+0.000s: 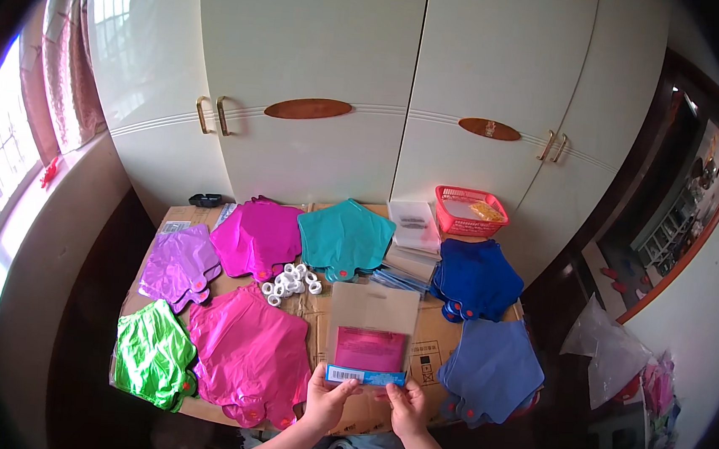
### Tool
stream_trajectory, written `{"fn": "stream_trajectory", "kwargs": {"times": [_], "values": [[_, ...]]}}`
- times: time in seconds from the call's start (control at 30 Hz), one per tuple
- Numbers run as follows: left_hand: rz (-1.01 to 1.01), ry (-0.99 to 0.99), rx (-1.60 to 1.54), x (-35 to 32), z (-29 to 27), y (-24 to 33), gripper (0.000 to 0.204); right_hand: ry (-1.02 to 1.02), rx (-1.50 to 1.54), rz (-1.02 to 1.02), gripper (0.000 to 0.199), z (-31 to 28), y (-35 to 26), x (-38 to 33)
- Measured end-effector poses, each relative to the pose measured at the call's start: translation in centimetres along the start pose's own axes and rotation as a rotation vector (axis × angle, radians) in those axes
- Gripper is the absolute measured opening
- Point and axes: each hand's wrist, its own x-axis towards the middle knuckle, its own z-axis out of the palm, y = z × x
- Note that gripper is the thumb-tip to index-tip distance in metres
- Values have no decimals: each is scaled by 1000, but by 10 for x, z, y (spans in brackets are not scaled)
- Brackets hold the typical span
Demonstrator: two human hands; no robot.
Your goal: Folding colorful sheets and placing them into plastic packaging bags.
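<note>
My left hand (328, 398) and my right hand (407, 405) grip the lower corners of a clear plastic packet (375, 310), thumbs on its front. Inside its lower half shows a folded pink piece (370, 349), above a blue strip with a barcode. The packet is held up over the cardboard, close to my body. Left of it lies a stack of shiny pink foil balloons (248, 351), flat and uninflated. To the right rests a slate-blue foil stack (493, 370). Small white rings (290, 281) form a loose pile beyond my left hand.
More flat foil stacks ring the cardboard (312, 305): green (155, 356), lilac (179, 265), magenta (259, 233), teal (345, 236) and navy (478, 276). Clear bags (407, 266) lie before a pink basket (471, 216). White cabinets (306, 43) stand behind.
</note>
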Motion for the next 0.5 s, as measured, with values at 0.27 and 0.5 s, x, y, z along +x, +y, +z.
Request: {"fn": "stream_trajectory", "kwargs": {"times": [0.27,0.5], "values": [[75,-13,63,-4,-8,-6,29,-89,-10,-36,14,0,0,-3],[-30,-19,-17,-7,-18,-14,12,-77,-47,45,9,4,1,-5]]}}
